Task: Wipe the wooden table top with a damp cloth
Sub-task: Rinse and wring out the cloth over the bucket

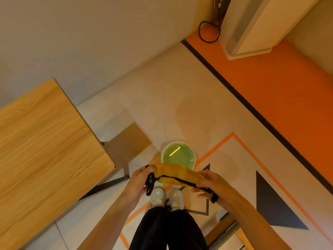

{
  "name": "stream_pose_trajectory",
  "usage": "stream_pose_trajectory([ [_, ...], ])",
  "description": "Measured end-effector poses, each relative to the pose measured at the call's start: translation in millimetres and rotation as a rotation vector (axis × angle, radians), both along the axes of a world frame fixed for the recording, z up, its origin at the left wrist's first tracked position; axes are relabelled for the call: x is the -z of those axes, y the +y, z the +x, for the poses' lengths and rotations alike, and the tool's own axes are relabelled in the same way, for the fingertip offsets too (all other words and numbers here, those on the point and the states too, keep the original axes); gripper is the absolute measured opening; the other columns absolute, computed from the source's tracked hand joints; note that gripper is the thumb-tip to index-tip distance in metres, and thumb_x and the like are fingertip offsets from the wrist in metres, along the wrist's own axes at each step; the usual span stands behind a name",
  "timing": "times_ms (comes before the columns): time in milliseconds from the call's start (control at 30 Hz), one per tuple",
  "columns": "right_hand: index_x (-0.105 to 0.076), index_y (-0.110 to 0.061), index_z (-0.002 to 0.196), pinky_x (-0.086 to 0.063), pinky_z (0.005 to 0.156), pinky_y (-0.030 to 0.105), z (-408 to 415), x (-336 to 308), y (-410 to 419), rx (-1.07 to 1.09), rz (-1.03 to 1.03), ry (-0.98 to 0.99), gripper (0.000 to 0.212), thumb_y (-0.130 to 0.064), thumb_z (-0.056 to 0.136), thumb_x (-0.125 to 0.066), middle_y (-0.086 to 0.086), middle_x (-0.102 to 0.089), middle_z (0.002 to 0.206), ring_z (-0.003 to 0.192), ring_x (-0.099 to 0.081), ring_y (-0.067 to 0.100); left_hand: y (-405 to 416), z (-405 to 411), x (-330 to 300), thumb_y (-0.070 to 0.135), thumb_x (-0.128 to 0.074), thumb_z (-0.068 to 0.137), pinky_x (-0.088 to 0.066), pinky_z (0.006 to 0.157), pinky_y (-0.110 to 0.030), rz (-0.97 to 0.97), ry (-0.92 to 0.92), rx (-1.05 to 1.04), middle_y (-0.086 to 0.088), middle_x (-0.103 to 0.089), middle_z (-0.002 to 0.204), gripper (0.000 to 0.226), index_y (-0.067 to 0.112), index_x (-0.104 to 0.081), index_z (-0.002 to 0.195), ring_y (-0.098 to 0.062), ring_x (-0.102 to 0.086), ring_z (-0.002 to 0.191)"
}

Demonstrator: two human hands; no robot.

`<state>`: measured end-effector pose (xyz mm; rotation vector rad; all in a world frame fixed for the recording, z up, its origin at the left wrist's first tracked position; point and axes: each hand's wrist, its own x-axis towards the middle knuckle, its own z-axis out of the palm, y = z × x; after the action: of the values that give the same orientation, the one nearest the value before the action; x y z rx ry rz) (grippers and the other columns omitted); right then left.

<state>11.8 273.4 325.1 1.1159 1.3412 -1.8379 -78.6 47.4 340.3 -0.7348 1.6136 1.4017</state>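
Observation:
A yellow cloth (177, 175) with a black edge is stretched and bunched between both hands, low in the middle of the view. My left hand (139, 179) grips its left end, and my right hand (213, 184) grips its right end. The cloth hangs just above the near rim of a green bucket (178, 154) that holds water and stands on the floor. The wooden table top (46, 141) lies to the left, apart from the hands and bare.
My two white shoes (166, 198) stand just behind the bucket. The floor is pale with an orange band (270, 83) and a black stripe to the right. A white standing appliance (252, 26) and a black cable (207, 31) are at the far wall.

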Motion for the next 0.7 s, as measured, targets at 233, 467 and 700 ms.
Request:
stream_pose_trajectory([
  [233, -0.069, -0.017, 0.103, -0.057, 0.076, 0.033, 26, 121, -14, -0.151, 0.312, -0.118, 0.015, -0.017, 0.089, -0.068, 0.009, -0.068, 0.103, 0.094, -0.065, 0.022, -15, -6, 122, 0.018, -0.062, 0.097, -0.043, 0.064, -0.024, -0.264, 0.032, 0.233, -0.002, -0.056, 0.073, 0.014, 0.017, -0.063, 0.083, -0.018, -0.053, 0.074],
  [467, -0.064, -0.014, 0.106, -0.038, 0.056, 0.024, 31, 247, -46, -0.17, 0.488, -0.23, 0.018, -0.021, 0.089, -0.064, 0.007, -0.064, 0.106, 0.084, -0.057, 0.019, -14, 8, 246, 0.017, -0.061, 0.096, -0.056, 0.091, -0.049, -0.37, 0.098, 0.33, -0.009, -0.063, 0.087, 0.022, 0.008, -0.065, 0.115, -0.035, -0.065, 0.09],
  [700, -0.067, -0.009, 0.113, -0.034, 0.055, 0.023, 37, 358, -40, -0.044, 0.588, -0.278, 0.022, -0.007, 0.092, -0.06, 0.009, -0.059, 0.107, 0.087, -0.049, 0.019, -9, 17, 361, 0.01, -0.062, 0.095, -0.054, 0.097, -0.052, -0.378, 0.116, 0.281, -0.01, -0.065, 0.105, 0.019, 0.025, -0.066, 0.106, -0.037, -0.065, 0.106],
])
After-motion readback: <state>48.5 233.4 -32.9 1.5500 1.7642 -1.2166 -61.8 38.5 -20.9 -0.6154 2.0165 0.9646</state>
